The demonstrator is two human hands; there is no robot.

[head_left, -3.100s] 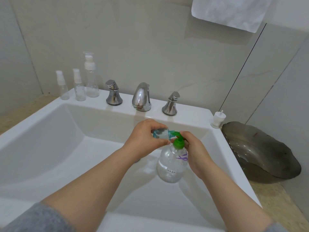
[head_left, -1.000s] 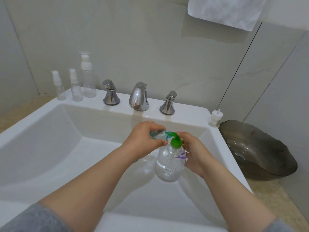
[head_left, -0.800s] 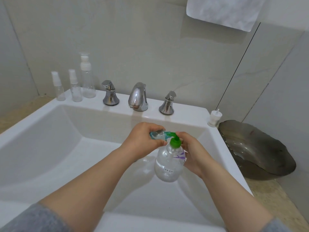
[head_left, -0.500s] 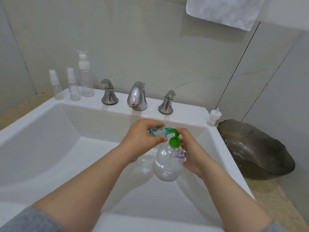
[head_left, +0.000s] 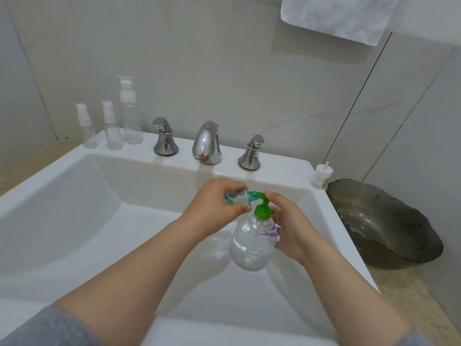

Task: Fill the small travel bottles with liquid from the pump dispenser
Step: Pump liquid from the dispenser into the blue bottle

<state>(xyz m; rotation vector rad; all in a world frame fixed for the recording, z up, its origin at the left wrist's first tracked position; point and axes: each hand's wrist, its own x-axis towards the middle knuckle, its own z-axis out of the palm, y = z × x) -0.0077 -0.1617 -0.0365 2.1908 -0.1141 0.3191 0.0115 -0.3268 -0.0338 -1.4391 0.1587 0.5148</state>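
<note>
**Two hands meet over the basin, small bottle at the pump nozzle**

Three clear travel bottles stand upright in a row on the back ledge of the white sink [head_left: 274, 167], at ten o'clock from the hands. They are the first spray bottle [head_left: 86, 132], the second spray bottle [head_left: 112, 131] just beside it, and the taller pump bottle [head_left: 131, 116]. To their right along the ledge sit a chrome tap handle [head_left: 165, 142], the spout [head_left: 207, 143] and a second handle [head_left: 250, 154].

Over the basin, the left hand [head_left: 214, 206] pinches the small teal bottle [head_left: 237, 197] between thumb and curled fingers. It holds the bottle on its side, mouth pointing to three o'clock and pressed against the green nozzle. The pump dispenser [head_left: 250, 245], clear with a green pump head, hangs above the basin floor. Its base tilts toward six o'clock.

The right hand [head_left: 290, 227] wraps the dispenser's body from the three o'clock side. One fingertip rests on top of the pump head.

At two o'clock from the hands, a white cap [head_left: 321, 176] sits on the sink's back corner. Just past it, a dark glass bowl [head_left: 389, 221] rests on the beige worktop [head_left: 399, 295]. A white towel [head_left: 336, 16] hangs on the wall at one o'clock.
</note>
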